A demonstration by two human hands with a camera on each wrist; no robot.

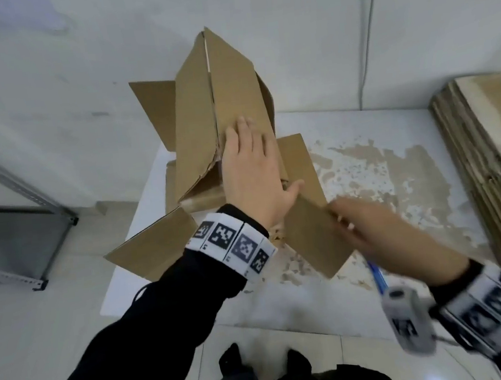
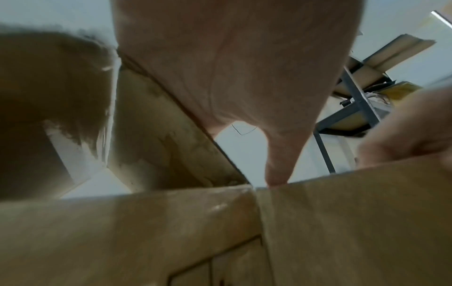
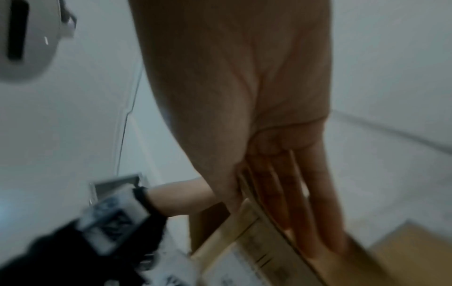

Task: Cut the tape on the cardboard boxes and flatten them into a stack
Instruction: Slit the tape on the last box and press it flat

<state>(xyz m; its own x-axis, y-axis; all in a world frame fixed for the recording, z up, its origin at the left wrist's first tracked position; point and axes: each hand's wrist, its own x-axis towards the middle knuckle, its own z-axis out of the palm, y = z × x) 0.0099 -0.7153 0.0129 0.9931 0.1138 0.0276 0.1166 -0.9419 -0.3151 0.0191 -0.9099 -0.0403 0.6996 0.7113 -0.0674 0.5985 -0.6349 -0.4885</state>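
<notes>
A brown cardboard box (image 1: 230, 91) stands half collapsed on a white tabletop (image 1: 408, 120), all its flaps sprung open. My left hand (image 1: 250, 171) lies flat, fingers straight, on the box's upper right panel. In the left wrist view its thumb (image 2: 278, 164) touches a flap's edge (image 2: 342, 222). My right hand (image 1: 368, 232), blurred, holds the near right flap (image 1: 312, 239) at its edge. The right wrist view shows that flap (image 3: 244, 251) between the thumb and the straight fingers (image 3: 318, 193). A blue-handled tool (image 1: 376, 275) shows under my right forearm.
Several flattened cardboard boxes (image 1: 491, 160) are stacked at the right. A grey metal shelf (image 1: 11, 231) stands at the left. The tabletop carries brown torn-paper patches (image 1: 397, 165). A cable (image 1: 365, 33) runs down the white wall. My feet (image 1: 232, 359) are on the tiled floor.
</notes>
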